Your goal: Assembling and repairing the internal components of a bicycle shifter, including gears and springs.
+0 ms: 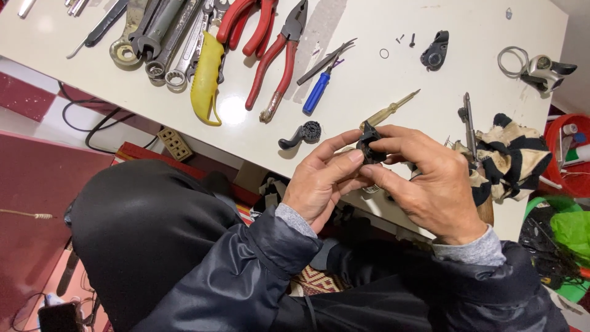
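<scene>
Our left hand [319, 184] and right hand [430, 184] each close their grip on a small black part [369, 144]; beyond it, a yellow-handled screwdriver [388, 110] lies on the desk [369, 74].

**Both hands pinched together over the table edge**

Left hand [319, 181] and right hand [430, 184] meeting at the near edge of the white table [381, 80], fingertips closed on one small black part [369, 144]. Left thumb and forefinger stretched toward it, palm turned up. Right hand arched over from the other side, knuckles up, fingers curled. Forearms in dark sleeves, grey cuffs at both wrists.
</scene>
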